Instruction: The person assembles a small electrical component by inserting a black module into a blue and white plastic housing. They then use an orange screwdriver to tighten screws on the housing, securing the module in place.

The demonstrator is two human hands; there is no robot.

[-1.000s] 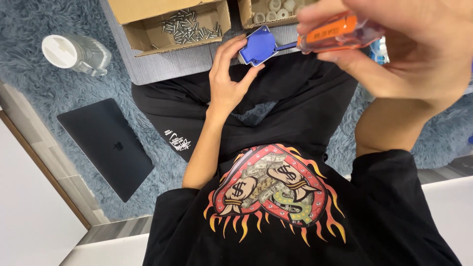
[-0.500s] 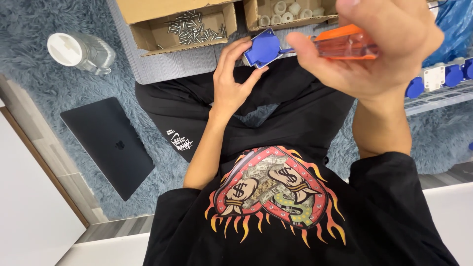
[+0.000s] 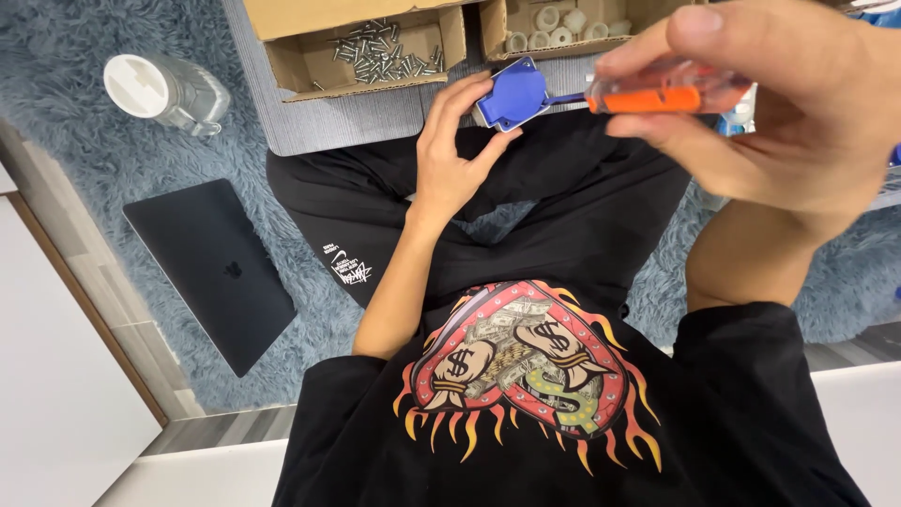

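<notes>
Screwdriver [image 3: 657, 94] lies crosswise, tip toward blue part [image 3: 511, 94].

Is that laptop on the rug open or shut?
Shut: the dark laptop lies flat on the blue rug, lid down, with no screen or keys showing.

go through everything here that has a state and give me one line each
left hand: holding the blue part, fingers curled round it
right hand: gripping the screwdriver
blue part: held, screwdriver tip against it
screwdriver: lying level, tip toward the blue part
screw box: open, screws inside
fittings box: open, white pieces inside
jar: on its side, lid on
laptop: closed, flat on the rug
</notes>
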